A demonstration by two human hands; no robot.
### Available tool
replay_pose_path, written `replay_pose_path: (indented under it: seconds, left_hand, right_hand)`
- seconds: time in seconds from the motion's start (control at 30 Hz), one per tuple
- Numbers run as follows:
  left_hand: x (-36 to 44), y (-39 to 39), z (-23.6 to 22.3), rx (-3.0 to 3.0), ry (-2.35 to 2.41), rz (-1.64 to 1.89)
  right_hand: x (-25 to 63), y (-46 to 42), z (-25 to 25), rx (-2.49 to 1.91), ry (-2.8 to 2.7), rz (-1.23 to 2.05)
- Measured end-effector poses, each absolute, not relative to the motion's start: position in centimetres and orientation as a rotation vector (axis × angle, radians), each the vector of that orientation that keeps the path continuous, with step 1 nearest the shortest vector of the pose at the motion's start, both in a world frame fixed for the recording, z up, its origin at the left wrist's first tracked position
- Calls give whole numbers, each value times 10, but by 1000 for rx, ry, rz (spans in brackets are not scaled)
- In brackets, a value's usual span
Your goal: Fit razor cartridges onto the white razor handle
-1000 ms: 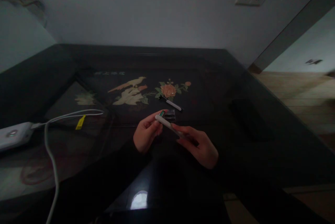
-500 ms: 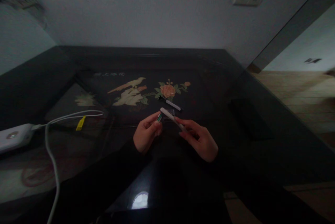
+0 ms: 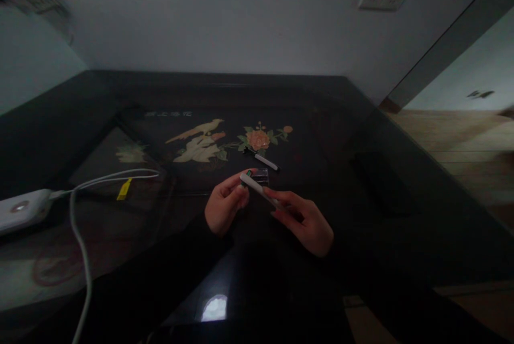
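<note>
Two hands in play, centre of frame, above the bench (image 3: 321, 124). White handle (image 3: 255, 185) is gripped near its lower end by the fingers of the right hand (image 3: 303, 223); rounded end is angled up and to the left of the frame. Small green-striped piece (image 3: 249, 173) is pinched by the fingers of the left hand (image 3: 225, 204), just below frame centre, partly covered by the handle's end. Whether handle and piece are touching or joined can't be told: too dark, too small.

Step in hand is judged to be lining up the handle's end with the piece. For the next move, the piece would need to be held firm while the handle is squared to it; contact should be checked before either grip is eased. Risk: piece could be twisted out of the pinch.

Clear case (image 3: 263, 174) is seen just beyond the handle. Second handle (image 3: 266, 161), white and black, is laid farther up the frame. White power bank (image 3: 24, 209) is parked at the left edge, well apart.
</note>
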State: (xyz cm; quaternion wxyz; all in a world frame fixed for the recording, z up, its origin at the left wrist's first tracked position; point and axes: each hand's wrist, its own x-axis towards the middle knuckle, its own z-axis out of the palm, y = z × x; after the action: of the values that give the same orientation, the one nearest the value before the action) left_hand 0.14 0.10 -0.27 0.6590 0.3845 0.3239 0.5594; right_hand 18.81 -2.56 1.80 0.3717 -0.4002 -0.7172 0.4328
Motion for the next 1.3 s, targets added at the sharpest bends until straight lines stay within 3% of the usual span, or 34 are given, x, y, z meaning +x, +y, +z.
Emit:
replay_pose_path:
  seconds: [0.9,1.17,1.3]
  left_hand:
    - [3,-3,-1,844,792,1283]
    - [2,-2,3,910,818,1244]
    - [3,-3,4,914,831,1210]
  right_hand:
    - [192,-19,15,-1156,-1818,1040]
    - [196,-6,12,-1213,-1532,1239]
    - [208,7,10,-1351,-1690,965]
